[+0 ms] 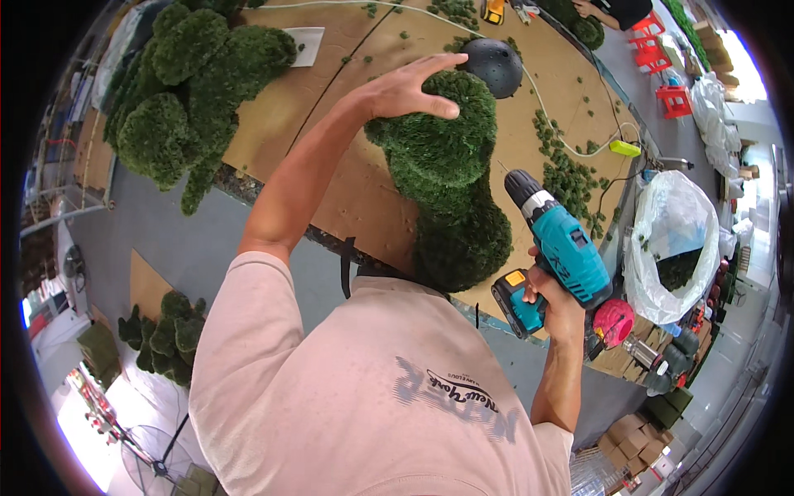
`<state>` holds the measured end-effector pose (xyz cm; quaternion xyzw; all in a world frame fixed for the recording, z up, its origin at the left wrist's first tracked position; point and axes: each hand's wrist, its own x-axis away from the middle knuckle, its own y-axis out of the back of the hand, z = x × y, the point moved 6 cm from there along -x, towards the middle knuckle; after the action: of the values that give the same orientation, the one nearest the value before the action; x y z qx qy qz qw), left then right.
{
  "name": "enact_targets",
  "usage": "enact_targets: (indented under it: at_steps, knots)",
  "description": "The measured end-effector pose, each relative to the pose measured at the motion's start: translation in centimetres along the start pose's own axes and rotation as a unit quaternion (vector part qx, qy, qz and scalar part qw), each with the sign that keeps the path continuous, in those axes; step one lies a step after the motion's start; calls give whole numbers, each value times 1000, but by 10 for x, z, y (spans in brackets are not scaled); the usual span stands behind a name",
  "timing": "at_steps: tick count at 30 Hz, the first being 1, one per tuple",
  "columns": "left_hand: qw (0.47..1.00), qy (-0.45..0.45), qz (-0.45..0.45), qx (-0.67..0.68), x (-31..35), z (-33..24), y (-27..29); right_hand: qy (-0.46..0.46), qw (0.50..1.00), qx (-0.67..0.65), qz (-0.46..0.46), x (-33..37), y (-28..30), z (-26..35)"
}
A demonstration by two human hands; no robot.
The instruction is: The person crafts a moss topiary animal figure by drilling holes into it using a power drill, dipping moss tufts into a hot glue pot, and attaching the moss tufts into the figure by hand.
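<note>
L hand (405, 89): wide, thumb & fingers well spread, over upper L side of bush (447, 161). Thumb lies across bush top; can't tell how firmly it presses, if at all. Fingertips reach past bush, just beside dk ball (494, 68) (holes visible in its surface).

R hand (550, 289): wrapped round grip of teal drill (566, 240), battery at wrist side. Bit points up-L, toward R flank of bush; tip just beside it, looks apart.

Bush: on tan table (331, 178), in front of torso, btwn the two hands. Several rounded green lobes, lowest one near the shirt (356, 372). Under L hand, L of R hand.

Containers: clear plastic bag (701, 192), R of table, mouth gaping; dk green stuff low inside, plus a pale bluish patch, can't tell what. Cartons (635, 442), stacked lower R; contents not visible.

Also: loose green tufts (571, 186) scattered on table btwn bush & bag. Big green clump (190, 91) at table's L end, white sheet (306, 45) by it. Yellow drill (494, 11) far edge. Co-worker's hand (585, 8) top R, near green piece. Red stools (651, 56) beyond.
</note>
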<state>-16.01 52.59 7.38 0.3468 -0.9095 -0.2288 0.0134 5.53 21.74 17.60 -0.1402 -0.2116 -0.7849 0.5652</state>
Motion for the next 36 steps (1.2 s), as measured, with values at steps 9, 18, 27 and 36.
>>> enact_targets:
  at_steps: [9, 18, 27, 36]
  knots:
    - [999, -1, 26, -45, 10, 8, -7, -20, 1000, 17, -8, 1, -4, -8]
    - [998, -20, 19, -53, 11, 13, -2, 4, 999, -33, 1, 2, -11, -11]
    - [973, 214, 21, 85, 18, 101, -7, 1, 998, -58, 1, 4, -8, -33]
    - [952, 296, -22, 78, 128, 41, -14, -4, 995, -73, -65, 25, 6, -63]
